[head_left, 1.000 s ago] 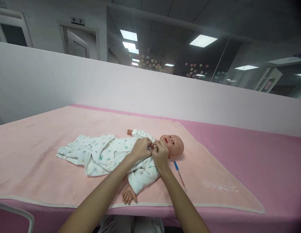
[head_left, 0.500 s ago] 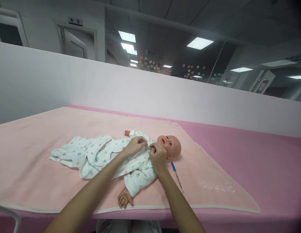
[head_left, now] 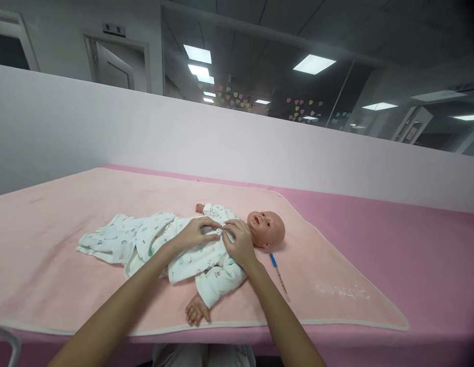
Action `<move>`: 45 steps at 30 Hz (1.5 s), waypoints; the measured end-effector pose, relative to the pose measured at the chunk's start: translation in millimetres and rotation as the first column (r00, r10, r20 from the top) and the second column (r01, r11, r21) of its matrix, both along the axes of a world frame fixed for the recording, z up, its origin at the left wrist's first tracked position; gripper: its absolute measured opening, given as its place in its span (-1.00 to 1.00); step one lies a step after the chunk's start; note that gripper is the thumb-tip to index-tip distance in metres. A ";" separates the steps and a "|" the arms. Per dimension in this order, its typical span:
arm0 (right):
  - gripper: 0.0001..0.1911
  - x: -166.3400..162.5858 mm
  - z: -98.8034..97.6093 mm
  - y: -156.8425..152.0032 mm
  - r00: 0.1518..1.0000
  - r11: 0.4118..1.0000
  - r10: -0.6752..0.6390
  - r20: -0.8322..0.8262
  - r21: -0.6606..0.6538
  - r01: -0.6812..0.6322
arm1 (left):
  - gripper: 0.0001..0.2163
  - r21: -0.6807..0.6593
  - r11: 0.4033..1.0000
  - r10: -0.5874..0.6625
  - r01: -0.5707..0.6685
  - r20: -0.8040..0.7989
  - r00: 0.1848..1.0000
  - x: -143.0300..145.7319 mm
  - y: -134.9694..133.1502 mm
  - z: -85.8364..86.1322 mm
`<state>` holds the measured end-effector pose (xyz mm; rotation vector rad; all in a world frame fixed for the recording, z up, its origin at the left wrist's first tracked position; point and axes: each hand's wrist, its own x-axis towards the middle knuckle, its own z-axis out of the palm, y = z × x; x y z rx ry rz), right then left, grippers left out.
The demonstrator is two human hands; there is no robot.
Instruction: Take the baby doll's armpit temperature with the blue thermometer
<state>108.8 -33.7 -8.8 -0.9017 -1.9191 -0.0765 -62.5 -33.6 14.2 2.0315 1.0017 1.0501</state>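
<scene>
A baby doll [head_left: 267,228] lies on its back, head to the right, dressed in a white printed shirt [head_left: 191,265] and matching trousers [head_left: 118,234]. My left hand [head_left: 196,233] is over the chest, thumb and fingers pinching the shirt front. From the head side, my right hand [head_left: 240,243] pinches the same front edge, its fingertips almost meeting the left ones. A small fastening [head_left: 219,231] shows between them; whether it is closed I cannot tell. Beside the doll's head lies a thermometer [head_left: 279,278] with a blue end.
Under the doll is a peach blanket [head_left: 336,275] with pale edging and lettering, spread on a pink table surface [head_left: 431,265]. A white partition [head_left: 221,137] rises along the far side. A curved metal rail [head_left: 13,341] shows at the lower left.
Both hands have moved from near the doll's neck down to its chest, slightly left, and drawn closer together. The shirt's lower front flap now spreads toward me. The thermometer has stayed put.
</scene>
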 end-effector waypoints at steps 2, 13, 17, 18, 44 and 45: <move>-0.86 0.9 -0.9 1.1 1.000 1.000 0.013 -0.017 -0.025 -0.013 | -0.71 0.062 0.998 0.020 -0.016 -0.073 0.997 0.8 -2.0 0.9; -0.91 1.5 -0.9 1.9 1.000 0.997 -0.021 -0.001 -0.077 0.021 | -0.76 0.393 0.917 0.211 -0.064 -0.343 0.916 4.8 -7.4 -0.3; -0.91 1.4 -1.7 3.6 1.000 0.997 -0.026 0.004 -0.074 0.026 | -0.78 0.444 0.893 0.248 -0.067 -0.363 0.898 5.0 -5.4 -4.1; -0.91 1.5 -1.8 3.9 1.000 0.997 -0.026 0.007 -0.073 0.027 | -0.78 0.456 0.888 0.254 -0.065 -0.367 0.895 4.8 -4.8 -4.9; -0.90 2.5 -1.2 5.0 1.000 0.996 -0.012 0.010 -0.087 0.013 | -0.81 0.462 0.884 0.269 -0.075 -0.369 0.890 11.1 -7.3 -5.6; -0.90 2.4 -1.3 5.0 1.000 0.996 -0.013 0.013 -0.087 0.014 | -0.80 0.441 0.895 0.250 -0.070 -0.365 0.897 10.6 -7.0 -5.2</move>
